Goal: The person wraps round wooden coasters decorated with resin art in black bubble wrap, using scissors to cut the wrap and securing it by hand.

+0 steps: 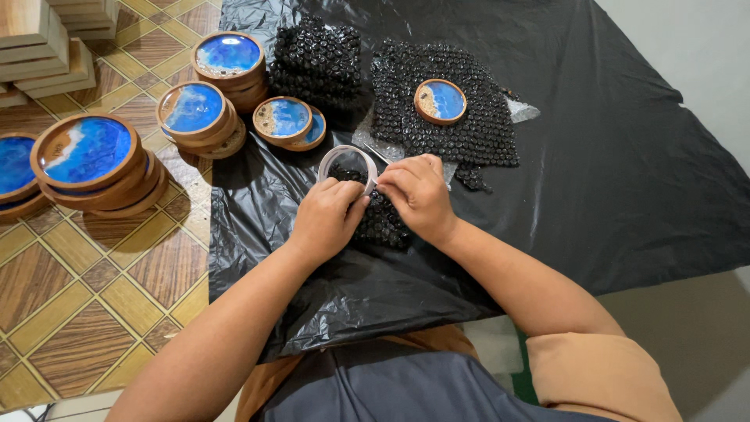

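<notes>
My left hand [326,215] pinches tape roll [348,166]; right hand [418,195] closed over bubble-wrapped bundle [383,223]. Coaster stacks [211,105] crowd left edge; black sheet [625,180] open rightward.

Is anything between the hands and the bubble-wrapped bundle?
Nothing visible: left hand and right hand both rest on the black bubble-wrap bundle, with the clear tape roll at their fingers.

Count, from my fingers outward. One tape roll [348,166] touching my left hand [326,219]; one black bubble-wrapped bundle [380,221] under my right hand [418,195]. Ahead of my fingers: one coaster [440,101] on one bubble-wrap sheet [469,129]; one heap of bubble wrap [316,62]. Left of my fingers: five coaster stacks visible, the nearest one [287,122] small. One black plastic sheet [625,156] underneath.
</notes>
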